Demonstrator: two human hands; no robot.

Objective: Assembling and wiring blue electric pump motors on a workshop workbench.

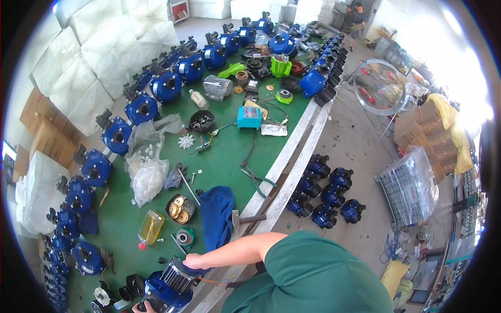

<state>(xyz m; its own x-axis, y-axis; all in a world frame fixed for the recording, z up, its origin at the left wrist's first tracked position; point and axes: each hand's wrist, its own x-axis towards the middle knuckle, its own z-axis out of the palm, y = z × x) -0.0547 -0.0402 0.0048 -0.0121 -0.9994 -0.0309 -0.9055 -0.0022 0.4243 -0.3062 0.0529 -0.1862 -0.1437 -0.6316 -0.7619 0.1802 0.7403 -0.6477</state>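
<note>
At the bottom edge of the view a blue electric pump with a finned motor body (179, 276) lies on its side at the near edge of the green bench. My right hand (194, 261) is closed on the top end of its motor, arm stretched across. My left hand (144, 307) shows only in part at the lower edge; its fingers grip the pump's lower end. Beside the motor are a green-rimmed round part (185, 238), a small metal rod and a black cap. A blue cloth (217, 211) and a hammer (249, 219) lie just beyond my right forearm.
Rows of blue pumps (166, 86) line the bench's far side. On it are a bottle of yellow liquid (151, 227), a bowl of brass discs (180, 209), pliers (257, 180) and a turquoise box (249, 117). Several dark pumps (333, 196) stand on the floor at right.
</note>
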